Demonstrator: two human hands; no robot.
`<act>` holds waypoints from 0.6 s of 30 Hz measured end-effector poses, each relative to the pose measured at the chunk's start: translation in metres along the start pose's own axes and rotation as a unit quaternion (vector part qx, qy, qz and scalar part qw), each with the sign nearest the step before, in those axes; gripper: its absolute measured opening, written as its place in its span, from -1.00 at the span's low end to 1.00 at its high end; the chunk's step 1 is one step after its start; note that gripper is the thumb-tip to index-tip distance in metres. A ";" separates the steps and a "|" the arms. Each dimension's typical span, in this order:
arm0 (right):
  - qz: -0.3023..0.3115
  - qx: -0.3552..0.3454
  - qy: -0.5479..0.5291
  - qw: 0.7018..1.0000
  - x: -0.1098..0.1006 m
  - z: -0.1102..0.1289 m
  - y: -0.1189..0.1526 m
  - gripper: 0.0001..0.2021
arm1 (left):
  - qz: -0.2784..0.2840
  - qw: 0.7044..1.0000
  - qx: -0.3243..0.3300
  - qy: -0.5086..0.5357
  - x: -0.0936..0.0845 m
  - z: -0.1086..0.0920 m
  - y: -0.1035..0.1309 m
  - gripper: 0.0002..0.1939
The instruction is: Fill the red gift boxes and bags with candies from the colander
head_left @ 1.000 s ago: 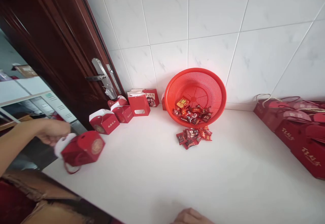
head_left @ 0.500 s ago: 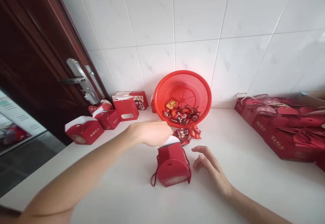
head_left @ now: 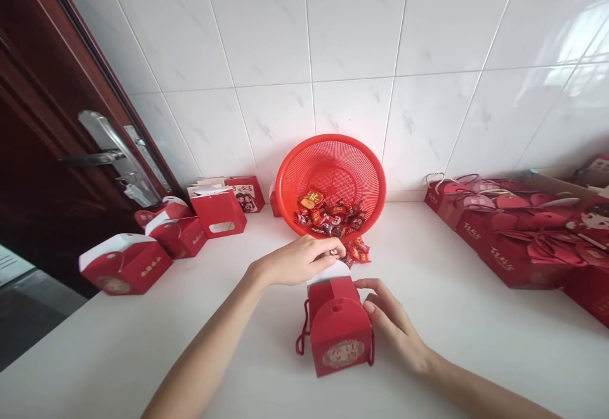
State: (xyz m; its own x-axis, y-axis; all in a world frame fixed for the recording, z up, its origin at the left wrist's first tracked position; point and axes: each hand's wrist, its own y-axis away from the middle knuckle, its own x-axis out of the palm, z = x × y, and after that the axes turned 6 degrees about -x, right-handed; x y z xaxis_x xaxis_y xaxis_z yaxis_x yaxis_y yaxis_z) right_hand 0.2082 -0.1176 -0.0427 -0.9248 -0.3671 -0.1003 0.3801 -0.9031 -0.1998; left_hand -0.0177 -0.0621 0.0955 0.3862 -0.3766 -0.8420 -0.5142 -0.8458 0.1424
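Observation:
A red paper candy box (head_left: 343, 336) with a cord on each side stands in front of me, its white-lined far flap raised. My right hand (head_left: 394, 321) is at the right side of this box, thumb and fingers bent against its edge. Over the far flap reaches my left hand (head_left: 295, 260), thumb and index finger closing on a wrapped candy (head_left: 335, 253). More wrapped candies (head_left: 359, 251) lie on the table just beyond, in front of the red plastic basket (head_left: 379, 184). The box's contents are hidden from here.
The basket leans against the tiled wall with several candies (head_left: 333, 217) in it. Red boxes (head_left: 140, 267) and an upright red bag (head_left: 219, 211) stand at left, near the door (head_left: 52, 89). Many red packages (head_left: 504, 257) line the right side of the table.
My right hand has come from beside the box into contact with it. My left hand has gone from the box's flap to the candies beyond. The view has shifted slightly right.

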 end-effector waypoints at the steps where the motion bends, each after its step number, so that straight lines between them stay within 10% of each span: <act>1: -0.003 -0.011 0.006 1.000 0.000 -0.001 0.000 -0.45 | 0.003 1.000 0.009 -0.001 -0.001 -0.002 0.001 -0.72; 9: 0.006 -0.016 0.028 0.999 -0.001 -0.003 -0.001 -0.50 | 0.064 0.993 0.062 0.084 -0.004 0.005 0.005 -0.62; 18: -0.068 0.036 0.028 0.997 -0.016 -0.004 -0.013 -0.55 | -0.006 0.995 -0.088 0.054 -0.006 0.064 -0.022 -0.54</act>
State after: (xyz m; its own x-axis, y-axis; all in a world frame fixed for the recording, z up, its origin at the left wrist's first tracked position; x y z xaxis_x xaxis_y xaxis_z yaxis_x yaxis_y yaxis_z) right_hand 0.2185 -0.0992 -0.0421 -0.9645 -0.2287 -0.1317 0.2470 -0.9580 -0.1455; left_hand -0.0574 -0.0170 0.0647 0.4768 -0.3959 -0.7848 -0.3703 -0.9002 0.2292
